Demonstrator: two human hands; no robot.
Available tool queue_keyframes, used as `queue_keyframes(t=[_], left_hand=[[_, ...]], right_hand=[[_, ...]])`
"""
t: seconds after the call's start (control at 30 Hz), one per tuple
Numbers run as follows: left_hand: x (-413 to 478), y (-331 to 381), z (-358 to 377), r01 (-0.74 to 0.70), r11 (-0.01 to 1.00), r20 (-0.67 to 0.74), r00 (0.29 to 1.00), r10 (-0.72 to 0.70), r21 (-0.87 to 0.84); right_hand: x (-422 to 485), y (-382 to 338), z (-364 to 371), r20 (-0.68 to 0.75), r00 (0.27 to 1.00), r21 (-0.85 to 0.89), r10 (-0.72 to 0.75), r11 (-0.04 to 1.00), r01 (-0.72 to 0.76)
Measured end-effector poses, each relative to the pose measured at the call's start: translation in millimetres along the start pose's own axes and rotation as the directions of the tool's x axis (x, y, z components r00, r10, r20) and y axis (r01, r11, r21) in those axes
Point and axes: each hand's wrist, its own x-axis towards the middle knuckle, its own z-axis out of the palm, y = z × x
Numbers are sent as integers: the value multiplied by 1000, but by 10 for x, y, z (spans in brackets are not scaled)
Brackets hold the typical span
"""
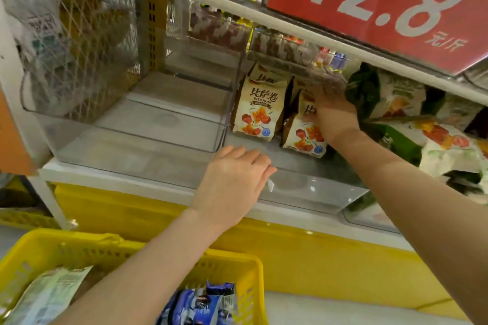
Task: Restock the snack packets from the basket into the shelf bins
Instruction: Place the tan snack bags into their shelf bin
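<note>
Snack packets (260,111) stood upright in the clear bin (303,192) on the white shelf (118,177), cream-coloured pouches with dark brown sides, bold brown Chinese lettering over the word BISAJUAN, a red-and-orange picture of the food across the lower half and a small round blue mark in the bottom corner. One stood to the left with another tucked close behind it; the right packet (303,137) stood just beside them, nearer the front. My right hand (334,113) grasped that right packet near its top, thumb on its face and fingers reaching over behind, though they were blurred. My left hand (232,179) lay relaxed, palm down, its straight fingers resting on the bin's front rim and holding nothing. Beside my right hand, green-and-white packets (396,95) were heaped in the neighbouring compartment. Below me the yellow basket (79,248) held blue packets (195,303) and a pale printed pouch (47,295). A red price sign (383,2) reading 12.8 hung from the shelf above.
</note>
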Motion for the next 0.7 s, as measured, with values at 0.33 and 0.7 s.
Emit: queue_keyframes(t=[0.33, 0.7], left_hand=[[1, 42, -76, 34, 999, 71, 997, -35, 12], [-298, 133, -524, 136, 988, 237, 965, -116, -73]], right_hand=[[-440, -94, -280, 174, 985, 342, -7, 938, -54], [-1865, -526, -690, 118, 947, 374, -299, 897, 236]])
